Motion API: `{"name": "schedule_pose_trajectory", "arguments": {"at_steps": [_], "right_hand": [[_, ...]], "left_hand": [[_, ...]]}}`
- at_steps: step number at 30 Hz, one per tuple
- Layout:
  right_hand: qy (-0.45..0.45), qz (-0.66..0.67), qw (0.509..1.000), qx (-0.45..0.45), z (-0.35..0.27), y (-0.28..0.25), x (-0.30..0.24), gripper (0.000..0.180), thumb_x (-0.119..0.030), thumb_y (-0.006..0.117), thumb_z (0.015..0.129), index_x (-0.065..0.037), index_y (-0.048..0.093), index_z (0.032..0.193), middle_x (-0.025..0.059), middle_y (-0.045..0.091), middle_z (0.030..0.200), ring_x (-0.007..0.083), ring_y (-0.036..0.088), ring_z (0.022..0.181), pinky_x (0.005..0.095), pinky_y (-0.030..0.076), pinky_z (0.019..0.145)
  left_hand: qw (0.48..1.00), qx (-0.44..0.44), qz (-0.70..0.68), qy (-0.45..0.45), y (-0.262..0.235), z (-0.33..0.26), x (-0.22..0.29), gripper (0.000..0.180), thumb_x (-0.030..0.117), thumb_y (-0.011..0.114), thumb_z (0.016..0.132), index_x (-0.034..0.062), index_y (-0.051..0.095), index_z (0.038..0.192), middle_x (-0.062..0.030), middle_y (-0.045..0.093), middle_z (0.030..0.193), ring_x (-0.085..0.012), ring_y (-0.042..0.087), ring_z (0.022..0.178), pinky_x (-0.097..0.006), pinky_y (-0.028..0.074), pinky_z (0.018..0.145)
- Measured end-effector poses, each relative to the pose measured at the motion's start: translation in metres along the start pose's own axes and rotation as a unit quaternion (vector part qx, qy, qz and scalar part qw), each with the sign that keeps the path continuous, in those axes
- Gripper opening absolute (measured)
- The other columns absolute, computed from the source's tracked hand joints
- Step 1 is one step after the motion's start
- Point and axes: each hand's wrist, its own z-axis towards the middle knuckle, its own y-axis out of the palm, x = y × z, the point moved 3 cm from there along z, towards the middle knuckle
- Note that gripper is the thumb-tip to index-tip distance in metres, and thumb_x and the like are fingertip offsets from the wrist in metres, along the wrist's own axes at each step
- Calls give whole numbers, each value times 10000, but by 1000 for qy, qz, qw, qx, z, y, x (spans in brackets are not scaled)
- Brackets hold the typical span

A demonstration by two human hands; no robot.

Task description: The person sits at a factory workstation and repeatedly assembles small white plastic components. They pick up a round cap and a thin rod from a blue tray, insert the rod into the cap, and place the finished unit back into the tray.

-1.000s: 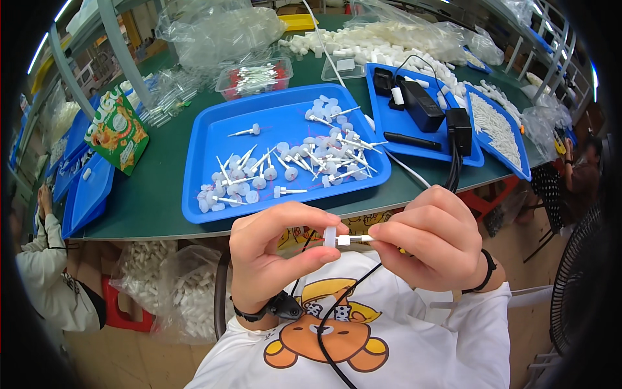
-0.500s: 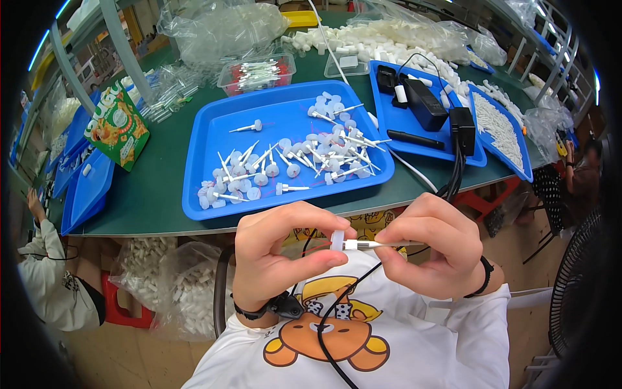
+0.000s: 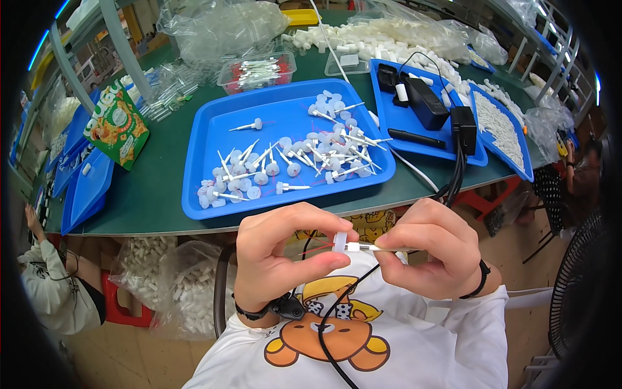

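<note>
Since the earlier frame, both hands had drifted slightly lower and closer to the chest, the small part between them kept level, and the view itself had tipped a little. Landmark for all that follows was the large blue rectangular plastic tray (image 3: pixel 214 139) on the dark green worktable (image 3: pixel 149 194). Beyond the tray's far right corner lay a wide heap of white plastic cylinders (image 3: pixel 382 39), and beyond its far left corner a crumpled clear plastic bag (image 3: pixel 220 26). Right of the tray sat a second blue tray (image 3: pixel 396 120) carrying a black rectangular power adapter (image 3: pixel 424 104), and further right again a third blue tray of white sticks (image 3: pixel 502 129). Left of the tray stood a green and orange snack packet (image 3: pixel 116 126). Just behind the tray was a clear plastic box of white swab-like sticks (image 3: pixel 256 71). Inside the tray lay a scatter of small white round caps with thin white stems (image 3: pixel 304 159).

In front of the tray, below the table edge, the left hand (image 3: pixel 282 259) pinched a small white plastic cap (image 3: pixel 339 242) between thumb and fingertips. Touching it, the right hand (image 3: pixel 434 256) gripped a thin white stem (image 3: pixel 372 247), whose tip met the cap.
</note>
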Motion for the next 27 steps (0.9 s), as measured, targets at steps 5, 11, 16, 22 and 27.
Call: {"name": "schedule_pose_trajectory", "arguments": {"at_steps": [5,11,16,22,27], "right_hand": [[5,9,1000,-7,-3,-1,0,275,52,767,603,-16,684,856,67,626,720,181,574,566,257,427,482],[5,1,1000,-1,-1,-4,0,299,55,769,616,-1,689,899,78,635,746,185,582,582,263,424,481],[-11,-7,1000,2,-6,-5,2,291,65,762,624,3,689,899,77,637,746,179,577,578,264,415,472],[-20,-20,1000,4,-6,-4,0,272,66,759,630,-2,690,885,74,639,742,173,581,578,262,414,472],[2,-24,1000,9,-3,-8,5,253,53,757,654,-6,689,890,78,641,750,184,595,600,265,431,491]], "left_hand": [[1000,-9,3,10,-1,0,0,321,31,815,660,-25,669,940,-110,700,850,-175,675,765,-258,519,687],[999,20,-11,36,-4,0,2,326,30,818,653,-35,667,934,-124,702,865,-196,672,783,-275,523,689],[999,11,-12,37,-2,0,2,327,37,820,651,-36,666,931,-125,704,871,-195,671,782,-279,524,683],[999,5,-12,38,3,-1,-1,350,70,829,651,-25,669,947,-125,706,892,-188,670,784,-278,525,689],[997,41,-62,30,8,0,0,480,18,840,631,-20,611,1052,-153,670,1033,-192,653,885,-279,524,715]]}}
